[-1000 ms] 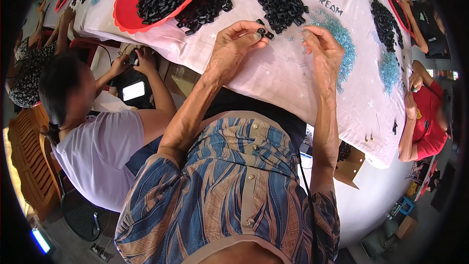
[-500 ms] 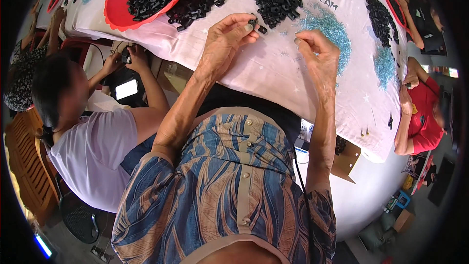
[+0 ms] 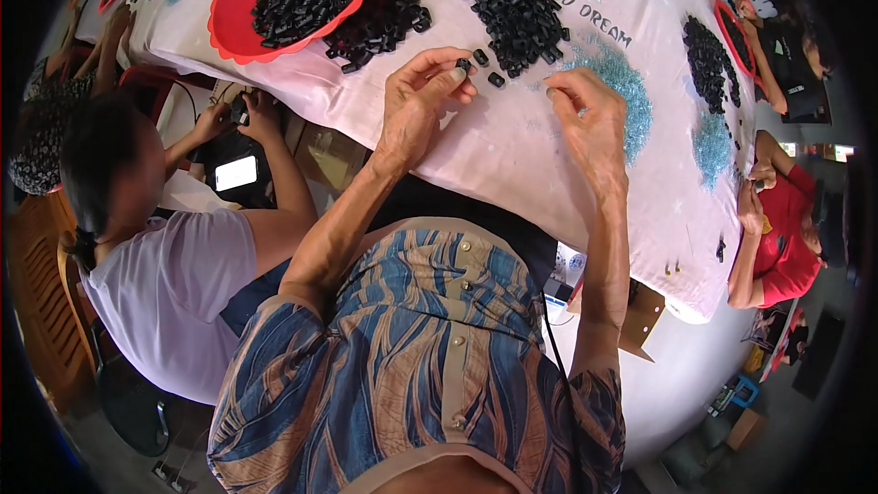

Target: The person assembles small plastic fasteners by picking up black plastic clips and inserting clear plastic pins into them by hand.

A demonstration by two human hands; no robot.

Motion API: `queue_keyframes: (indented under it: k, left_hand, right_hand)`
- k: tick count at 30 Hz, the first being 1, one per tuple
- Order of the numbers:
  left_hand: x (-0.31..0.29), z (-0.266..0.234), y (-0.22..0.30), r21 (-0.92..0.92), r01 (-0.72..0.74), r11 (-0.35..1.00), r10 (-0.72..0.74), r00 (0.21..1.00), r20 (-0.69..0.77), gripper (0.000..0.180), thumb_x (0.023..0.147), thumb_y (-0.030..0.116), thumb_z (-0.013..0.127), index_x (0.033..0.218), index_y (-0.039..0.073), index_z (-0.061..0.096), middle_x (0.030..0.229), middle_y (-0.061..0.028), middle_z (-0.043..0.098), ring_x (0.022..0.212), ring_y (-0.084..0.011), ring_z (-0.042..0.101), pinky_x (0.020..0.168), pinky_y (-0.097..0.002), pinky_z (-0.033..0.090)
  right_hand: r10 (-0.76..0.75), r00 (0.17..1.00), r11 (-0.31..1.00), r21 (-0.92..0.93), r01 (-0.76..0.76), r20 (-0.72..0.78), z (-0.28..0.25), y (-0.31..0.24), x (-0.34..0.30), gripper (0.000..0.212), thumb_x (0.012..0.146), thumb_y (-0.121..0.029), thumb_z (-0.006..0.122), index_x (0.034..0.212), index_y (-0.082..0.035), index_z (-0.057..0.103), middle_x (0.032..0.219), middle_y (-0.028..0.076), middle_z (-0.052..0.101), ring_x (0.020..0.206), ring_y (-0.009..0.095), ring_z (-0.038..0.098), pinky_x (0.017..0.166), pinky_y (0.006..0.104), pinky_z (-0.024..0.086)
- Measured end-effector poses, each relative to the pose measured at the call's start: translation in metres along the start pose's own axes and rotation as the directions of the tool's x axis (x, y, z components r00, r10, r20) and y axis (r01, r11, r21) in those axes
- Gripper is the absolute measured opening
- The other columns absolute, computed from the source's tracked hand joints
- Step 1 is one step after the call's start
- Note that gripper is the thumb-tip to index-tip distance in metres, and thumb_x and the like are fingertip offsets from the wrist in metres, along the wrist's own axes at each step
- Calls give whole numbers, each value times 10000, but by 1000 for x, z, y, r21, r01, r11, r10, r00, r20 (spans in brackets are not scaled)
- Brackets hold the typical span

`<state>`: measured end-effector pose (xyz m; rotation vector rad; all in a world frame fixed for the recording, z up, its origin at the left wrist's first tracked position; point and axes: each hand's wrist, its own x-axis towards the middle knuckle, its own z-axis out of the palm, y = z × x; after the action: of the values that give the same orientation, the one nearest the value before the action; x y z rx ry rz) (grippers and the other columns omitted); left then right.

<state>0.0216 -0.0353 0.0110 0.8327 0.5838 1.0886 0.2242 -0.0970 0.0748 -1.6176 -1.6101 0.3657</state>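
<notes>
My left hand point(image 3: 412, 108) is over the cloth-covered table, thumb and fingers pinching a small black plastic part point(image 3: 464, 65). Two more such black parts, a loose one point(image 3: 481, 57) and another point(image 3: 497, 79), lie just beyond its fingertips. To the right, my right hand point(image 3: 593, 114) has thumb and forefinger pressed together; whatever is between them is too small to name. It hovers beside a spread of tiny blue-silver pieces point(image 3: 634, 99), partly covering it. A large heap of black parts point(image 3: 512, 14) lies ahead, between and beyond both hands.
A red scalloped basin point(image 3: 229, 23) of black parts stands at the far left, with a smaller black heap point(image 3: 380, 27) beside it. A person in a pale shirt point(image 3: 165, 297) sits close on my left. Another in a red shirt point(image 3: 788, 247) works at the table's right edge.
My right hand has come slightly nearer to my left, its fingertips still together. My left hand keeps its pinch on the black part. The whole view has shifted a little.
</notes>
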Motion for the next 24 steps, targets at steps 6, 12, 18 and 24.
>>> queue_keyframes:
  k: [6, 12, 18, 24]
  left_hand:
    - [-1, -1, -2, -16, 15, 1000, -16, 999, -41, 200, 932, 19, 562, 1112, -24, 637, 942, -95, 670, 763, -133, 635, 716, -242, 509]
    - [-1, -2, -1, -24, 24, 999, -25, 999, -30, 191, 933, 25, 570, 1105, -27, 636, 947, -96, 670, 771, -135, 640, 718, -237, 516]
    - [-1, -1, -1, -33, 22, 999, -23, 1000, -19, 191, 932, 21, 570, 1104, -29, 636, 946, -96, 668, 780, -139, 644, 724, -243, 523]
    - [0, -2, -2, -28, 4, 1000, -4, 1000, 10, 240, 910, 5, 578, 1143, -42, 612, 987, -127, 669, 792, -157, 647, 762, -262, 524]
  right_hand:
    - [-120, 985, 976, -164, 140, 125, 17, 8, 18, 129, 784, 37, 599, 886, -7, 665, 847, 109, 645, 808, 281, 618, 725, 372, 494]
    - [-191, 965, 910, -336, 242, 179, 40, 19, 18, 204, 776, 41, 607, 965, -11, 663, 925, 113, 642, 923, 286, 611, 789, 397, 517]
    - [-122, 978, 945, -280, 167, 169, 43, 17, 17, 225, 771, 41, 612, 986, -9, 654, 947, 127, 647, 920, 293, 628, 795, 392, 521]
    - [-50, 992, 998, -33, 54, 115, 46, 26, 18, 226, 768, 56, 587, 980, 5, 643, 915, 130, 660, 857, 298, 651, 753, 376, 525]
